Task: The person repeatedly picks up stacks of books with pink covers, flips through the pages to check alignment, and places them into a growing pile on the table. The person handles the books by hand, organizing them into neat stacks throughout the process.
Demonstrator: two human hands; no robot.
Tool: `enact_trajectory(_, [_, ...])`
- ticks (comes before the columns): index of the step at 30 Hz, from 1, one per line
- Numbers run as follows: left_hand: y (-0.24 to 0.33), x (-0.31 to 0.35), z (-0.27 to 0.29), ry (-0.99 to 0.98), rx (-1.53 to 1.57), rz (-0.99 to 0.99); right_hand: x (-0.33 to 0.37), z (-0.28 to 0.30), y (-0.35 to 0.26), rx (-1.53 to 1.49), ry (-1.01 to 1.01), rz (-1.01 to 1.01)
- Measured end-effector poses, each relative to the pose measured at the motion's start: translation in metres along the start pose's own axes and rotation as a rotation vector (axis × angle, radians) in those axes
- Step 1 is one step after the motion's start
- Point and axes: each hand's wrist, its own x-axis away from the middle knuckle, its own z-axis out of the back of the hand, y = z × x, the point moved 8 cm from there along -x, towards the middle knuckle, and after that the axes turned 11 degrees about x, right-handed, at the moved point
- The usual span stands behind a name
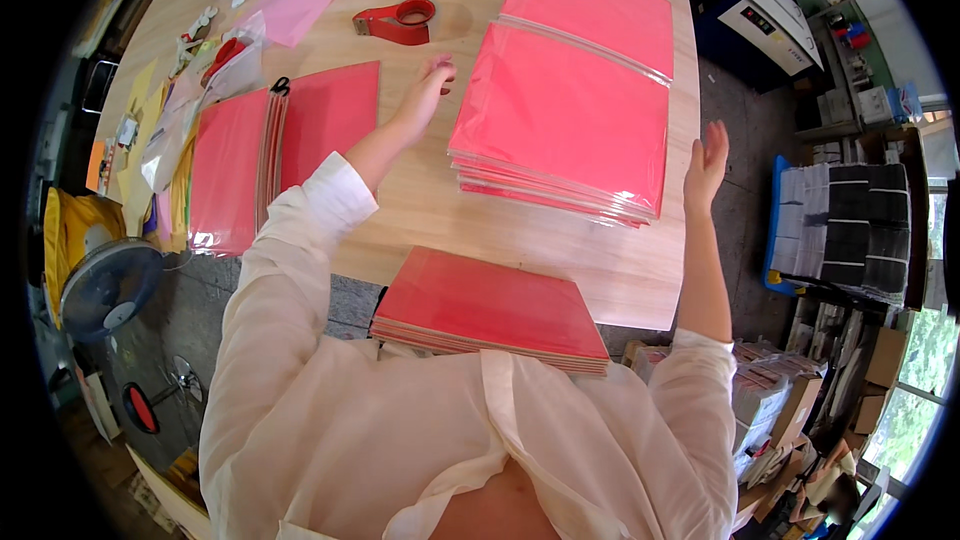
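Cream blouse, sleeves pushed up, open collar

A pale wooden tabletop is carrying everything here. Near its right edge a tall stack of red sheets in clear sleeves is lying, with a second such stack just behind it toward the far edge. At the near edge a stack of red booklets is sitting, partly overhanging. Toward the left edge, two flat red piles are lying side by side, with a black clip at their seam. A red tape dispenser is standing near the far middle, a pink sheet is lying beside it, and clear plastic bags are spreading along the left edge.
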Motion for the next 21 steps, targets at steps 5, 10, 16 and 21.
enact_trajectory(5, [-0.009, 0.044, -0.071, -0.071, 0.276, 0.511, 0.053, -0.058, 0.030, -0.646, -0.416, -0.765])
enact_trajectory(10, [-0.029, 0.052, -0.082, -0.070, 0.421, 0.514, 0.068, -0.067, -0.020, -0.787, -0.442, -0.708])
enact_trajectory(16, [-0.005, 0.067, -0.086, -0.063, 0.371, 0.586, 0.068, -0.064, -0.007, -0.744, -0.430, -0.720])
enact_trajectory(21, [-0.030, 0.058, -0.060, -0.052, 0.364, 0.459, 0.076, -0.052, 0.028, -0.846, -0.247, -0.885])
